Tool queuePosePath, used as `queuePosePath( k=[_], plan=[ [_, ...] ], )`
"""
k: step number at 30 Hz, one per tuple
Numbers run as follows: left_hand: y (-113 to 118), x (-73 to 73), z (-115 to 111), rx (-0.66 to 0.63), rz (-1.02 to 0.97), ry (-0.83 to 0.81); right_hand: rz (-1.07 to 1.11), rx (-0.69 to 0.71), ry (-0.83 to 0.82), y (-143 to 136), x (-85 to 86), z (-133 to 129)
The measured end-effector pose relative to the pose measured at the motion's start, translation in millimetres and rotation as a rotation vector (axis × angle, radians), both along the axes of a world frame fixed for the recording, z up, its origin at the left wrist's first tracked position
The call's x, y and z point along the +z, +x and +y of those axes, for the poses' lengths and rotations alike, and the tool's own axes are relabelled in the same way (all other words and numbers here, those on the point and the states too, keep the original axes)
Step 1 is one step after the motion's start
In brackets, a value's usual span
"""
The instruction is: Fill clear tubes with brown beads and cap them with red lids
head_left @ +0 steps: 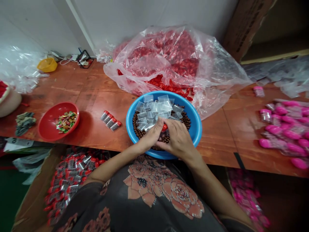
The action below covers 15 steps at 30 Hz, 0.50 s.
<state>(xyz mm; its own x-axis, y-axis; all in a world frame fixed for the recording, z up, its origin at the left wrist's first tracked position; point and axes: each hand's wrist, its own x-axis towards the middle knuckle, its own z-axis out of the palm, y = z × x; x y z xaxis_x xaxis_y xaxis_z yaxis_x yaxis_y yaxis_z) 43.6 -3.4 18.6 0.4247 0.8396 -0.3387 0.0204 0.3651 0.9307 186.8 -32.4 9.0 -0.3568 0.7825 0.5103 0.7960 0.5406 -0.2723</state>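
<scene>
Both my hands meet over a blue basin (196, 129). Between them a small red-capped container (164, 127) shows only its red cap; its body is hidden by my fingers. My left hand (152, 138) is closed on it from the left, thumb close to the cap. From the other side my right hand (179, 137) curls round it, fingers bent over the top. Brown beads (186, 121) lie in the basin, with a heap of clear plastic tubes (154, 108) on top of them. Several filled red-capped containers (110, 120) lie in a row on the table to the left.
Behind the basin spreads a clear bag of red caps (169, 54). A red bowl (45, 124) with wrapped sweets stands left, near a crumpled cloth (24, 123). Pink-capped containers (287, 125) pile up at right. Below the table edge, a cardboard box (31, 196) holds red-capped containers.
</scene>
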Motion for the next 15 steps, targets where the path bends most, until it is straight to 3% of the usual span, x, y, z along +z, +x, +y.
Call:
queuePosePath(
  k=[9, 12, 15],
  plan=[
    [0, 0.3, -8, -0.064, -0.091, 0.038, -0.119, 0.055, 0.308, 7, -3.2, 9],
    [-8, 1.9, -5, -0.026, -0.1, 0.045, -0.113, 0.064, 0.197, 3, -6.2, 11],
    [-43, 9.3, 6, 0.155, -0.004, 0.174, -0.024, 0.032, -0.043, 10, -8.7, 13]
  ],
)
